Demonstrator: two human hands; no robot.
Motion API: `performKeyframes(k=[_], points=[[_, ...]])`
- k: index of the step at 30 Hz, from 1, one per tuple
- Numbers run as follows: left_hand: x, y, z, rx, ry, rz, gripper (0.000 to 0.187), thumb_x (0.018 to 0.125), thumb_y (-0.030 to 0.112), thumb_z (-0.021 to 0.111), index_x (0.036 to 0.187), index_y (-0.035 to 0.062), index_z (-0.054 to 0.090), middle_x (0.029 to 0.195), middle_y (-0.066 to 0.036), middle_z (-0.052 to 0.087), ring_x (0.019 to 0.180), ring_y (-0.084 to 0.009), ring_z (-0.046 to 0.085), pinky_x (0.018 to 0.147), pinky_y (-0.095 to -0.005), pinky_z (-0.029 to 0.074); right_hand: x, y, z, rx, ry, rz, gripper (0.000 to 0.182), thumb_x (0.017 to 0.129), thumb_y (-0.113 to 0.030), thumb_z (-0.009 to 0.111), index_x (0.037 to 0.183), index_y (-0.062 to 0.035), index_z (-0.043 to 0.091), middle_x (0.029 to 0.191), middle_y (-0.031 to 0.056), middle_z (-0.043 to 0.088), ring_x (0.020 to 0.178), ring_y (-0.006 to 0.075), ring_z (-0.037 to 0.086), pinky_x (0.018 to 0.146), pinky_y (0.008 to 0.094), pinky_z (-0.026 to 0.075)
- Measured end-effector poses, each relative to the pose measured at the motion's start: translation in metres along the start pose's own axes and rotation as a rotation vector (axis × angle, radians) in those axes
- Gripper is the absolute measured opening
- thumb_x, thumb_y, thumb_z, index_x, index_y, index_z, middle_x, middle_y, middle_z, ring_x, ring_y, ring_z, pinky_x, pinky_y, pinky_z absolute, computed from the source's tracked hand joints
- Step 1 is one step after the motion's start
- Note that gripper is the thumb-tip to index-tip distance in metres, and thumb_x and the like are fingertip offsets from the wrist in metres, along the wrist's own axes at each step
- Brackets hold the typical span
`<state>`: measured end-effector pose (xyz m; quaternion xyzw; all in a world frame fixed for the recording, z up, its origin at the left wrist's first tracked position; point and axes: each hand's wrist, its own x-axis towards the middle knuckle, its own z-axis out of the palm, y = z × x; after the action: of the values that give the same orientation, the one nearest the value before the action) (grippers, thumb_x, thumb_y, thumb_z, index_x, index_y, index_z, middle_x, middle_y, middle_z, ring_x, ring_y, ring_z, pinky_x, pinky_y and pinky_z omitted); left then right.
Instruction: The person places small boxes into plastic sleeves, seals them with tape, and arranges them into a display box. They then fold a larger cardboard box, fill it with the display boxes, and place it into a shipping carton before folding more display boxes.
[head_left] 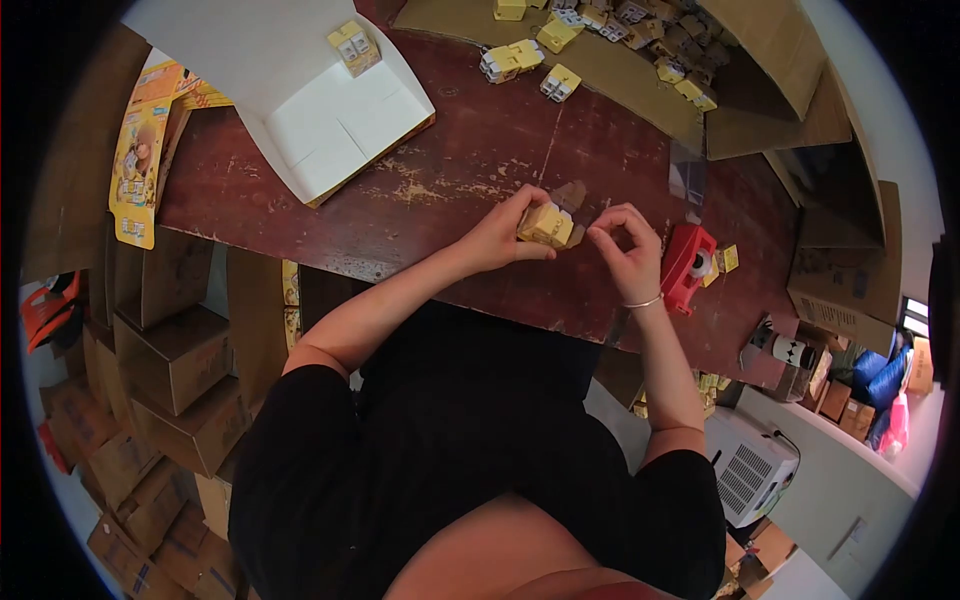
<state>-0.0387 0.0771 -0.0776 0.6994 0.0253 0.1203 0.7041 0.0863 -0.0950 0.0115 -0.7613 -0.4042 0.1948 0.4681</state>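
Note:
My left hand (510,235) is wrapped round a small yellow box (546,225) above the red-brown table (400,220). Brownish flaps stick out from the far and right sides of this box. Just to its right, my right hand (628,250) is raised with thumb and fingertips pinched together; what they hold, if anything, is too small to make out. A red tape dispenser (688,268) stands right beside my right hand, with small yellow pieces (722,263) behind it.
An open white box (335,130) at the upper left holds one small yellow box (354,48). Several yellow boxes (512,61) lie at the far side, near a large cardboard box (780,80). Printed yellow card (140,165) overhangs the left edge.

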Motion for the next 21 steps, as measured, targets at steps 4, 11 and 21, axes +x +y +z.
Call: performKeyframes(k=[4, 11, 21], points=[[-0.001, 0.003, 0.004, -0.002, 0.008, -0.018, 0.056, 0.072, 0.017, 0.083, 0.112, 0.0068, 0.044, 0.102, -0.009, 0.059, 0.093, -0.0174, 0.059, 0.080, -0.0324, 0.048, -0.003, -0.020, 0.020, -0.509, 0.114, -0.421, 0.029, 0.064, -0.014, 0.082, 0.091, -0.0134, 0.071, 0.108, 0.0071, 0.055, 0.100, 0.0273, 0.052, 0.081, 0.0370, 0.046], [0.001, 0.007, 0.006, -0.002, 0.028, -0.033, 0.049, 0.076, 0.019, 0.079, 0.110, 0.0056, 0.046, 0.097, -0.010, 0.060, 0.089, -0.0161, 0.060, 0.076, -0.0319, 0.049, 0.012, -0.021, 0.028, -0.579, 0.145, -0.567, 0.022, 0.064, -0.014, 0.079, 0.084, -0.0128, 0.070, 0.114, 0.0049, 0.057, 0.101, 0.0277, 0.052, 0.083, 0.0371, 0.045], [0.002, 0.013, 0.006, 0.037, 0.026, -0.088, 0.054, 0.074, 0.020, 0.082, 0.109, 0.0058, 0.045, 0.098, -0.010, 0.061, 0.089, -0.0189, 0.061, 0.076, -0.0329, 0.050, 0.021, -0.017, 0.023, -0.607, 0.237, -0.489, 0.012, 0.068, -0.008, 0.073, 0.078, -0.0088, 0.065, 0.109, 0.0037, 0.059, 0.100, 0.0255, 0.052, 0.081, 0.0373, 0.045]])
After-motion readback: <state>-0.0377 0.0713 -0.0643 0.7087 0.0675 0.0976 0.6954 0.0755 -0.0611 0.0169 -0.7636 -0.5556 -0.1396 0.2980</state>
